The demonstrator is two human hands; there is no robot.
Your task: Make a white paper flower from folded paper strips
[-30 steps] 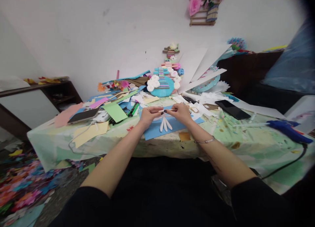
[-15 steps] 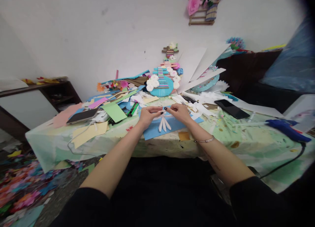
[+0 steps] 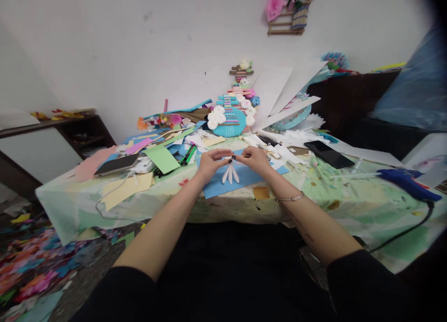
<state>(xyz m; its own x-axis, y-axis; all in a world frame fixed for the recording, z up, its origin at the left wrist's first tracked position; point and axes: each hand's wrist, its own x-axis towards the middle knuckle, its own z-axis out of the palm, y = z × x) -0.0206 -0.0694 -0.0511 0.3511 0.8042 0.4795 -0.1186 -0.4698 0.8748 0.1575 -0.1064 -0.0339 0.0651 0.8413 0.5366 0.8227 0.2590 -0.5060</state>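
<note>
Over the blue sheet (image 3: 244, 178) at the near edge of the bench (image 3: 349, 196), the left hand (image 3: 209, 163) and right hand (image 3: 255, 158) meet fingertip to fingertip. Both pinch the top of the white paper strips (image 3: 230, 174), which fan downward over the sheet. A glue gun (image 3: 405, 180) lies well right of the sheet.

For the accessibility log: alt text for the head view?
The left hand and right hand pinch the top of a fan of white paper petals above a blue sheet on a cluttered craft table. A blue glue gun lies to the right.
</note>
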